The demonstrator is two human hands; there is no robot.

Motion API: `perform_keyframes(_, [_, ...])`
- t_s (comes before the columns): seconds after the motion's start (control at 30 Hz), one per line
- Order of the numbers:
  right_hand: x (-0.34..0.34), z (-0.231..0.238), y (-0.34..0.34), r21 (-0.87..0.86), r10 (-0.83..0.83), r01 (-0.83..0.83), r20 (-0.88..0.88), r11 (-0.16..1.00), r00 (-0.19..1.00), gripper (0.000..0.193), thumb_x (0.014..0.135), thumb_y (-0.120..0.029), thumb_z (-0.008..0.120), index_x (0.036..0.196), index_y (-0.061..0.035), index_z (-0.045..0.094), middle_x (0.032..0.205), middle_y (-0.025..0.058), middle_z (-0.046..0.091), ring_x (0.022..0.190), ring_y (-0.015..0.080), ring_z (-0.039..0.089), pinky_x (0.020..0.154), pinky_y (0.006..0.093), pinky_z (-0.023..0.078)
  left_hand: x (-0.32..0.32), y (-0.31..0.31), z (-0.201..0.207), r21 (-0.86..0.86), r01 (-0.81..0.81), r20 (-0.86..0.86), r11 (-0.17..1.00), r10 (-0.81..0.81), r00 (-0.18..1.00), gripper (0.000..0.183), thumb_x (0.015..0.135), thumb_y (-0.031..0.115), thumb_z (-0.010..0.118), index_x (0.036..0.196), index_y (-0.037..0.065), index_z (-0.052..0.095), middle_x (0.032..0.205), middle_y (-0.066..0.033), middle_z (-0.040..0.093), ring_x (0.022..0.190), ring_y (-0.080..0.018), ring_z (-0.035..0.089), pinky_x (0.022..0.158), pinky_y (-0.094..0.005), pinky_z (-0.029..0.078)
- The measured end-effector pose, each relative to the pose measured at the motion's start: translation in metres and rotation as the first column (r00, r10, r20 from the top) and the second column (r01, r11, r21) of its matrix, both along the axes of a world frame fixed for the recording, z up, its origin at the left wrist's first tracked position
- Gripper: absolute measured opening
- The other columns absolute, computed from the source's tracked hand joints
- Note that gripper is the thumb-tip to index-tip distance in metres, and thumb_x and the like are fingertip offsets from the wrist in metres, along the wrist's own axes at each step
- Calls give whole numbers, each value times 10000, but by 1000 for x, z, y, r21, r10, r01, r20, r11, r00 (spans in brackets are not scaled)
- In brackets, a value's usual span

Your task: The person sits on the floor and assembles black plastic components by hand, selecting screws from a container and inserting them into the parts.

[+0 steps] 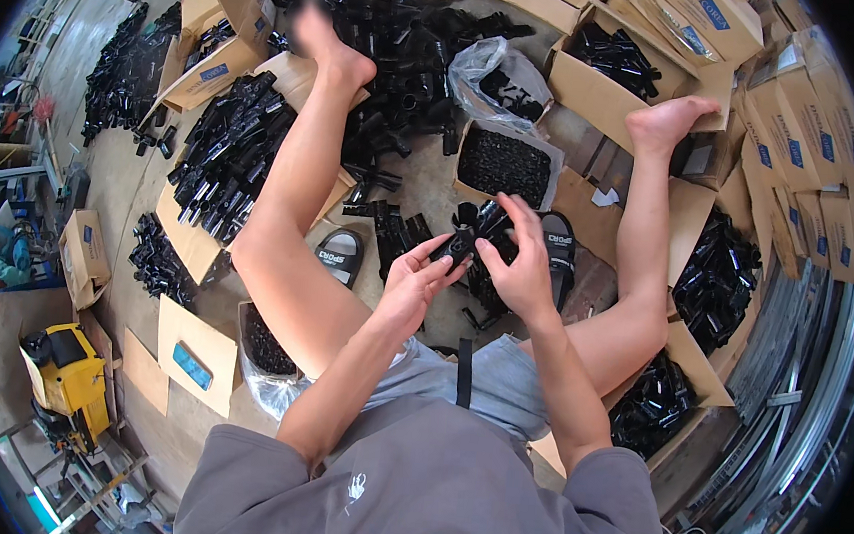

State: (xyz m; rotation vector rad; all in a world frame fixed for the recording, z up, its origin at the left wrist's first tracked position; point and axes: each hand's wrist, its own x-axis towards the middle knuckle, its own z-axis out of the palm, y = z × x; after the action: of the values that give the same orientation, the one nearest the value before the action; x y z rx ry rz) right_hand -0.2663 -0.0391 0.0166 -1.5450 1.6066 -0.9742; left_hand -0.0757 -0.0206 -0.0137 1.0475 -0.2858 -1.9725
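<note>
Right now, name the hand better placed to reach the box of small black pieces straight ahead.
Probably the right hand: its fingers lie nearer the cardboard box, while the left hand sits farther back, holding a black tubular part.

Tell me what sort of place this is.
Probably a workshop or small factory floor: heaps of black tubular parts, many cardboard boxes and long metal lengths along the right side suggest it.
</note>
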Motion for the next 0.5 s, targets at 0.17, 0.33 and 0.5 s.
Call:
perform_keyframes(0.17, [2, 2, 18, -440, -14, -164, -373, 883, 928, 323, 822, -102, 799, 1143, -107, 764, 1112, 78, 692, 1019, 275, 654, 915, 397, 498, -7, 2, 1, -29, -20, 78, 999, 22, 997, 471, 1005, -13, 623, 1458, -57, 503, 1286, -141, 683, 1175, -215, 683, 1069, -368, 572])
perform_keyframes(0.33, [10, -3, 13, -402, 82, -312, -495, 861, 865, 271, 771, -97, 740, 1039, -129, 771, 953, 20, 671, 894, 224, 643, 766, 375, 493, -13, 4, -1, -57, -42, 119, 998, 49, 992, 465, 1010, -18, 624, 1455, -76, 503, 1240, -118, 695, 1087, -171, 702, 1000, -322, 595])
perform_keyframes(0.5, [6, -13, 9, -382, 114, -361, -537, 851, 836, 268, 782, -127, 732, 1048, -132, 762, 942, 16, 650, 880, 221, 633, 760, 373, 482, -16, 8, -8, -67, -5, 179, 998, 17, 984, 503, 1005, -15, 638, 1479, -75, 478, 1171, -95, 702, 1041, -128, 700, 991, -314, 596])
